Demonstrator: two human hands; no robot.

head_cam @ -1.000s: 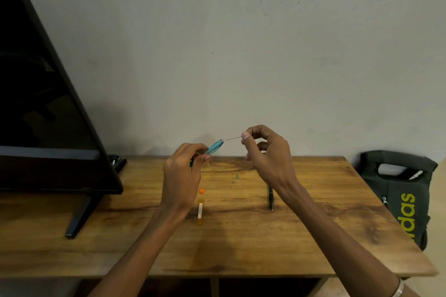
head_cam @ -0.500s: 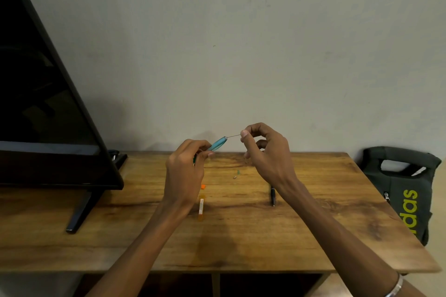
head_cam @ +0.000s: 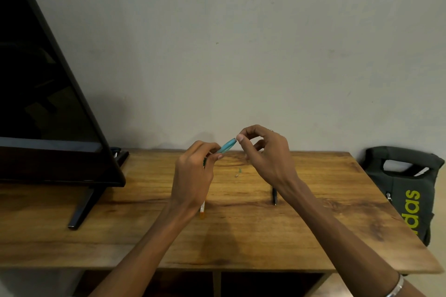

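Pinching nearly hidden refill, right hand (head_cam: pixel 268 154) now meets teal barrel (head_cam: pixel 226 145) end; left hand (head_cam: pixel 193 176) grips barrel.

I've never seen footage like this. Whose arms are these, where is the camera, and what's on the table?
No machine here: a person wears one camera on the head, looking forward and down, so you see their own arms. The left hand grips a teal pen; the right hand pinches its far end. On the wooden table below lie an orange pen, partly hidden by the left wrist, a black pen and some small bits. A television stands at the left; a dark bag sits beside the table at the right.
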